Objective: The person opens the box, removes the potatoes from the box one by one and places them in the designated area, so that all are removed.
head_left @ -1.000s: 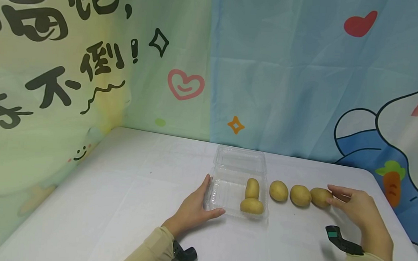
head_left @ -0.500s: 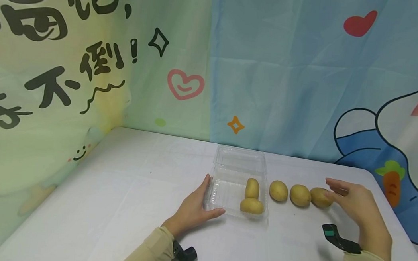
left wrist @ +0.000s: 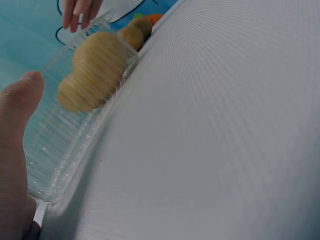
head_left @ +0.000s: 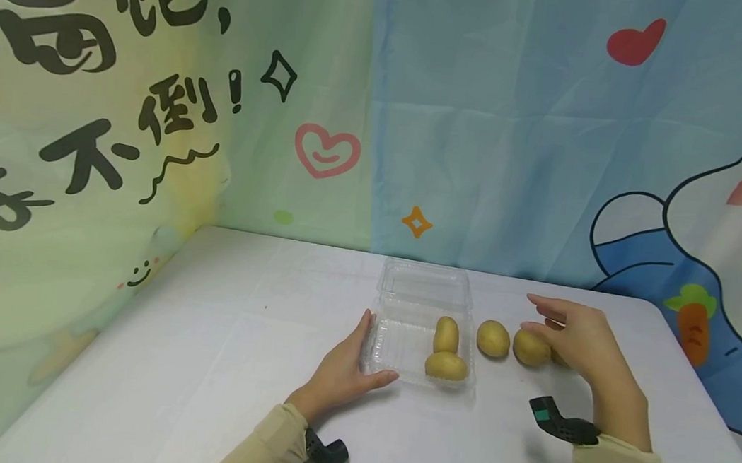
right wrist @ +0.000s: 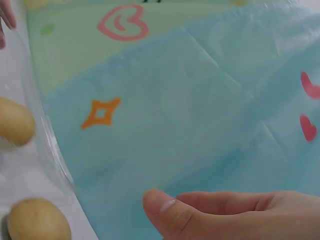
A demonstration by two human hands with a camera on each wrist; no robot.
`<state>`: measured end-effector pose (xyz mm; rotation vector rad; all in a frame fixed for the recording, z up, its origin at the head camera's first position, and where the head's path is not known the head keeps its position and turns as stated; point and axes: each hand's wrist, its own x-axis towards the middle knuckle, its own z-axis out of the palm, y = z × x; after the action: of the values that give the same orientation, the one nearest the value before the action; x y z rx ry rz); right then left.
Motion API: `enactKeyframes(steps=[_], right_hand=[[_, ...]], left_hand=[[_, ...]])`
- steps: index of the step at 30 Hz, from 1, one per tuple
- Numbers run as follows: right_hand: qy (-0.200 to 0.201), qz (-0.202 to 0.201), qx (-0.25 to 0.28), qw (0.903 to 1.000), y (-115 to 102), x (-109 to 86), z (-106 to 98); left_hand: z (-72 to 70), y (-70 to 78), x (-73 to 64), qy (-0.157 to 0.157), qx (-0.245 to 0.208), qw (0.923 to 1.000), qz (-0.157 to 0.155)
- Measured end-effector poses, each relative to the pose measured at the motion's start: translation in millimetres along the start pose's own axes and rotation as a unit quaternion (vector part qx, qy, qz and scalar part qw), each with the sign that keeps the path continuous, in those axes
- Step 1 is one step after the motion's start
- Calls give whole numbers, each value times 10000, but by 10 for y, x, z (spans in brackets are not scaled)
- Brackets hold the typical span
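Note:
A clear plastic clamshell box point(head_left: 396, 346) lies on the table with its lid folded back. Two potatoes sit in its right half, one lengthwise point(head_left: 446, 334) and one crosswise point(head_left: 446, 366). My left hand point(head_left: 339, 378) rests against the box's left side and near corner, fingers straight and thumb spread; in the left wrist view the thumb point(left wrist: 20, 105) lies beside the clear wall. To the right of the box is a row of loose potatoes: one nearest the box point(head_left: 493, 339), a middle one point(head_left: 532, 348) and a third mostly hidden behind my right hand point(head_left: 584, 336), which hovers over them holding nothing.
White cloth covers the table point(head_left: 210, 363). A printed curtain point(head_left: 477, 160) hangs behind its far edge. A black camera mount sits on each wrist, the left one point(head_left: 327, 453) close to the tabletop.
My right hand has left the far-right potato and moved left and slightly up, over the middle one. The potatoes, the box and my left hand have stayed in place.

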<state>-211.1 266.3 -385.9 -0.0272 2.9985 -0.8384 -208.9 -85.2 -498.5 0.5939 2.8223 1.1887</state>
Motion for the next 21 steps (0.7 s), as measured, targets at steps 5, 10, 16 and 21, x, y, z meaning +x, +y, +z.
enactKeyframes(steps=[5,10,16,21], right_hand=[[-46,-236,-40,9997,-172,29,100],[-221,-503,-224,9982,-338,38,186],[-444,-821,-148,9955,-502,22,279],[-595,-991,-327,9928,-579,7,330]], left_hand=[[5,-25,-1,16,49,10000,-14],[12,-32,2,29,90,9999,-46],[12,-25,0,19,77,10000,-12],[14,-28,-1,33,18,10000,-1]])
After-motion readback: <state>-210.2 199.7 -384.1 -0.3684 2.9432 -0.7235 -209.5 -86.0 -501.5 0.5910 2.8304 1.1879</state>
